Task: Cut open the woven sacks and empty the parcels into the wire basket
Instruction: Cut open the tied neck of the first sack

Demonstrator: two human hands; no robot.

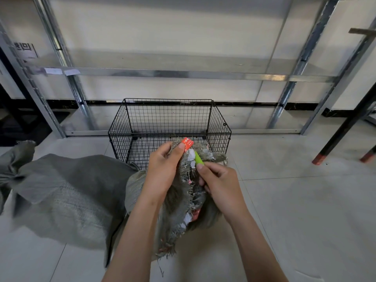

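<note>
Pale floor tiles spread under everything, and a bare metal shelving frame stands against a white wall at the back. In front of its lowest rail sits the black wire basket, resting on the floor with its open top facing up.

Just on the near side of the basket, a grey woven sack is held up off the tiles between both hands. Its gathered top is ragged and frayed, with loose threads hanging from the edge. The left hand grips this bunched neck, fingers wrapped round the cloth and the thumb pressed on an orange tag at the very top. The right hand is clenched round a green cutter, whose tip points up into the torn weave just beside the left thumb. The blade itself cannot be made out. White and reddish patches show among the frayed strands; whether they are parcels or scraps of tape cannot be told.

A second sack, full and tied at its far-left end, lies on its side on the floor to the left, its near end touching the held sack and its upper edge close to the basket's front corner. At the far right, dark furniture legs with red feet slant down to the tiles, well apart from the basket.
</note>
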